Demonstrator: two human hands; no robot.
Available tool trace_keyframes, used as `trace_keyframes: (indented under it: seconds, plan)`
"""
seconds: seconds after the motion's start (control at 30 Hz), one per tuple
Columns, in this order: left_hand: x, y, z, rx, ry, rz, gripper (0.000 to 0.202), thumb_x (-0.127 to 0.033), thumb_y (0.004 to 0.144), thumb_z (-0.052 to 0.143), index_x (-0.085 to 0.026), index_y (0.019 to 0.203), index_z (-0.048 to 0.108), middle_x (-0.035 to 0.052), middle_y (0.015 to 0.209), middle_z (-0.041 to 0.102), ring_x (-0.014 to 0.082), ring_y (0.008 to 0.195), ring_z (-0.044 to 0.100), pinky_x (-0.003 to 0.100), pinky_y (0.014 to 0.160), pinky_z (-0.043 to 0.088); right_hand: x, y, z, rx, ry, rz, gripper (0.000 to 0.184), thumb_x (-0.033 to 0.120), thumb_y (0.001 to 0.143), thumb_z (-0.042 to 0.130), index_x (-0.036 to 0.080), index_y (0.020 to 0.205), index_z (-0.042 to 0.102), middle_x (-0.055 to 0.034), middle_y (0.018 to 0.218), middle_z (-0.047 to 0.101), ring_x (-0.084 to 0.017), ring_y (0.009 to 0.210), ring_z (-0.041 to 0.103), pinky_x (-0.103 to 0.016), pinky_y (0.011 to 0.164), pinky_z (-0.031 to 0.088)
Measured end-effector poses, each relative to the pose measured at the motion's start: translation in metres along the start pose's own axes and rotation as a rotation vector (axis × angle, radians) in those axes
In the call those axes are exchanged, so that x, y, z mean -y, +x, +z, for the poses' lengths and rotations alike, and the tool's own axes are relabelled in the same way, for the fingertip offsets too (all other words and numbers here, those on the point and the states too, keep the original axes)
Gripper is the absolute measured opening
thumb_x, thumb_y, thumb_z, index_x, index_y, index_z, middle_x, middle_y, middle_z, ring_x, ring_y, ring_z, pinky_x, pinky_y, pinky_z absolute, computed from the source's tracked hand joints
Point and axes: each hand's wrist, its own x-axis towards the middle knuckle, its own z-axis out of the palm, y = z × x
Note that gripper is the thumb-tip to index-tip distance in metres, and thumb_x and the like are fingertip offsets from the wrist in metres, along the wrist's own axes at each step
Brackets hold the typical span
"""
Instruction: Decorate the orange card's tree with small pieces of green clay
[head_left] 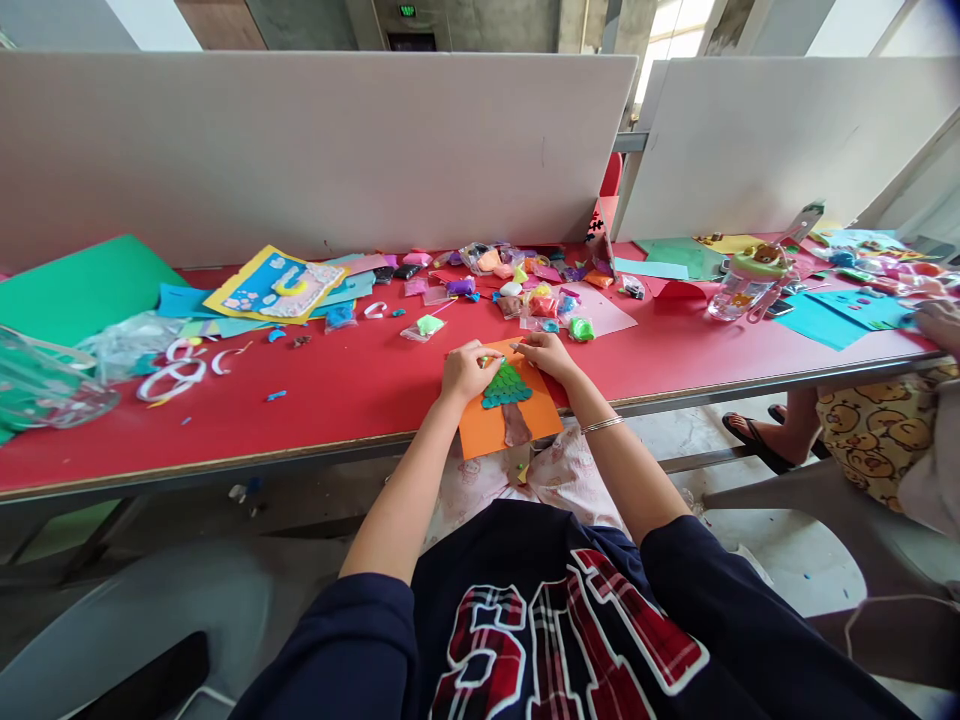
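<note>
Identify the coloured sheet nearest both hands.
The orange sheet bearing a green tree: left hand and right hand are at its far end; other sheets lie farther off.

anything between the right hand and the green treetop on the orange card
Nothing visible: the right hand is at the upper edge of the orange card, close to the green treetop; the plastic packets lie beyond the card.

Orange card (478,432), apparently clay tree (508,390)
</note>
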Motion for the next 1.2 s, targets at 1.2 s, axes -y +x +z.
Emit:
trace_keyframes:
  seconds: [1.2]
  plan:
    - [-0.0080, -0.0041, -0.0072, 0.379, -0.275, 0.042, 0.019, -0.026, 0.068, 0.073, -0.020, 0.086, 0.077, 0.0038, 0.082, 0.068, 0.0126, 0.065, 0.056, 0.025, 0.063, 0.046, -0.0060, 0.0051, 0.0022, -0.010, -0.095, -0.039, 0.029, 0.042, 0.074, 0.059, 0.019, 0.063, 0.045, 0.0032, 0.056, 0.045, -0.011, 0.056, 0.043, -0.024, 0.053, 0.030]
